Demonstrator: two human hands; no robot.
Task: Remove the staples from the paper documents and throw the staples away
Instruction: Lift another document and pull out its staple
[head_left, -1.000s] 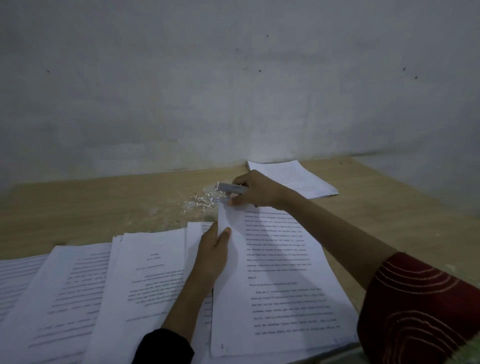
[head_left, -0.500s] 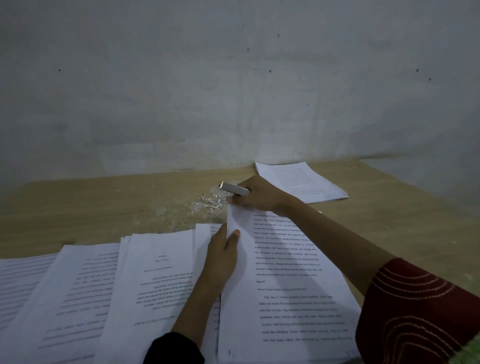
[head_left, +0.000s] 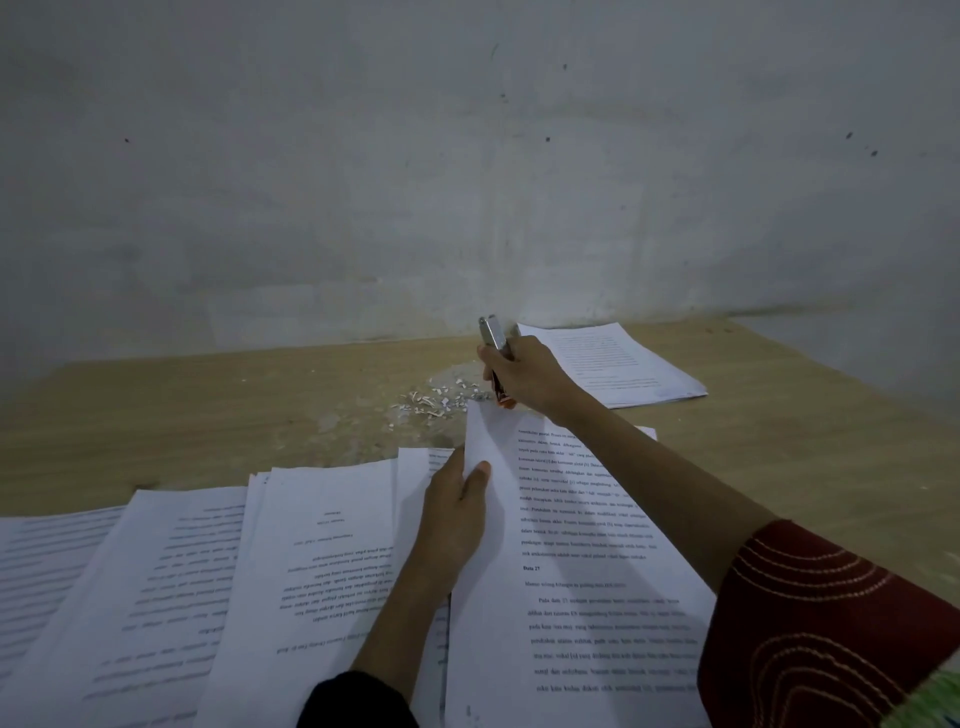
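Our right hand (head_left: 524, 376) gripped a silver metal staple remover with an orange tip (head_left: 493, 340). Its long axis stood steeply, orange end down at the far left corner of the white printed document (head_left: 571, 571). Our left hand (head_left: 454, 512), nearer to us, pinched that document's left edge, thumb on top. The loose heap of small silver staples (head_left: 436, 401) lay just left of the tool on the pale wooden table (head_left: 208, 415). We saw no bin.
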